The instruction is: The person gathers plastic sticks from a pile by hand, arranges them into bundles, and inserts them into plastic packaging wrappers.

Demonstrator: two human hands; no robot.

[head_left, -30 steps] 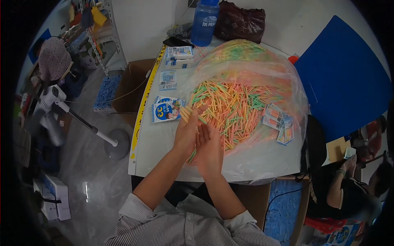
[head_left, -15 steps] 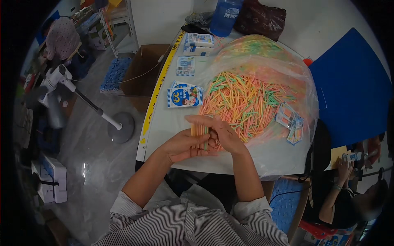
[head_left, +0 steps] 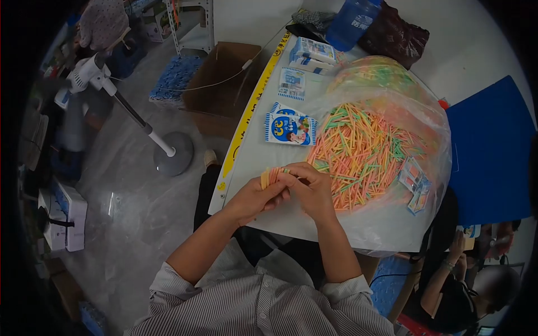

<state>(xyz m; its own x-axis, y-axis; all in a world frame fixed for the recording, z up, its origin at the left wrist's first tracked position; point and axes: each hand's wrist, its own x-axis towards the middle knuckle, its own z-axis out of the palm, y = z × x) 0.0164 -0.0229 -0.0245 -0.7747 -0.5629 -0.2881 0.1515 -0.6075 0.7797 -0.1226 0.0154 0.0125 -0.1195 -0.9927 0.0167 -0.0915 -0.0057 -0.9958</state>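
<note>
A small bundle of thin pink, yellow and green sticks (head_left: 271,177) is held upright between my hands, near the table's front edge. My left hand (head_left: 250,200) is closed around its lower part, thumb across the front. My right hand (head_left: 314,193) has its fingers bent against the bundle's top and right side; some fingertips are hidden. Just behind my hands, a large heap of similar sticks (head_left: 358,151) lies in an opened clear plastic bag (head_left: 439,120). Blue and white printed packets (head_left: 291,127) lie flat to the left of the heap.
More packets (head_left: 314,53) are stacked at the back, with a single packet (head_left: 292,83) in front. Small clear packets (head_left: 415,182) rest on the bag's right side. Behind stand a blue bottle (head_left: 353,25) and a dark bag (head_left: 395,36). Another person (head_left: 448,285) sits at right.
My view has turned, so the table appears further right. The right hand's fingers, stretched over the bundle before, are now bent against its top. The bundle stays in my left hand.
</note>
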